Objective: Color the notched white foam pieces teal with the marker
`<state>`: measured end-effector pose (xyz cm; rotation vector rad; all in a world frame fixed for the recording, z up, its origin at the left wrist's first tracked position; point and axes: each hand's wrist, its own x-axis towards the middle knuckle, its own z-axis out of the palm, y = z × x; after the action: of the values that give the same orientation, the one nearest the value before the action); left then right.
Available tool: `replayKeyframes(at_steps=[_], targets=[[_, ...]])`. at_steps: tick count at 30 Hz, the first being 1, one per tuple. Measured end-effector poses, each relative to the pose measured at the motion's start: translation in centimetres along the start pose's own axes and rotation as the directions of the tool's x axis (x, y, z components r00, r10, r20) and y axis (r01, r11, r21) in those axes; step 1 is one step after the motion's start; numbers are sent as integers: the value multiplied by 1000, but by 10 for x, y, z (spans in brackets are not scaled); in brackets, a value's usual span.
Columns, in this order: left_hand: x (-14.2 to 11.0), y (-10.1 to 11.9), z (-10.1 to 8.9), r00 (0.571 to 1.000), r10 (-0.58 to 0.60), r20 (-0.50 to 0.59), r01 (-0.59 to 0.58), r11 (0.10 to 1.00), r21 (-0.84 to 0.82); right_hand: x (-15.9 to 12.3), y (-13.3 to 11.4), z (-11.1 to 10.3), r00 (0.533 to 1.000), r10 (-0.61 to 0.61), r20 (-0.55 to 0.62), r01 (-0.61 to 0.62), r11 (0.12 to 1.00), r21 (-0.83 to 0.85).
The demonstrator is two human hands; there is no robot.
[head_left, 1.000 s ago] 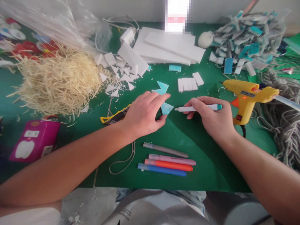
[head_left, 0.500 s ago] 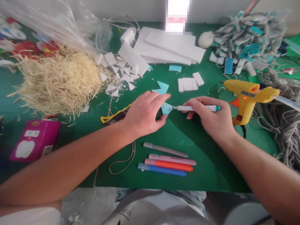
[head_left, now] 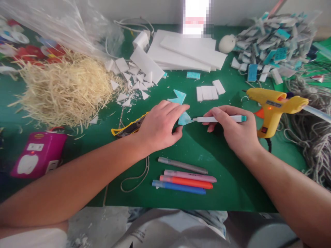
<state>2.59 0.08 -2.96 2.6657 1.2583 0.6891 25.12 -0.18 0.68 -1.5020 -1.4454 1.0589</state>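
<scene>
My left hand (head_left: 160, 125) rests on the green table (head_left: 196, 148), fingers and thumb pinching a small foam triangle (head_left: 184, 119) coloured light blue. My right hand (head_left: 231, 129) grips a white marker (head_left: 219, 119) with a teal end, held level, its tip touching the triangle's right edge. Another blue-coloured foam piece (head_left: 178, 96) lies just beyond my left fingers.
Several markers (head_left: 186, 175) lie near the front edge. A yellow glue gun (head_left: 274, 105) stands right of my right hand. White foam strips (head_left: 208, 91) and sheets (head_left: 186, 51) lie behind. A straw pile (head_left: 62, 89) fills the left, a pink box (head_left: 38, 153) below it, foam scraps (head_left: 271, 44) back right.
The marker tip moved left onto the blue triangle and stays there; my left hand has shifted the triangle slightly. Little else has moved.
</scene>
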Motion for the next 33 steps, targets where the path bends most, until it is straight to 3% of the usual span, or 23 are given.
replayKeyframes(at_steps=[9, 33], targets=[[2, 1, -1, 997, -57, 43, 57, 998, -1, 0, 2, 0, 1000, -10, -13, 10, 1000, -1], [2, 0, 0, 999, -32, 34, 33, 999, -14, 0, 3, 0, 998, -18, 54, 20, 999, -43]])
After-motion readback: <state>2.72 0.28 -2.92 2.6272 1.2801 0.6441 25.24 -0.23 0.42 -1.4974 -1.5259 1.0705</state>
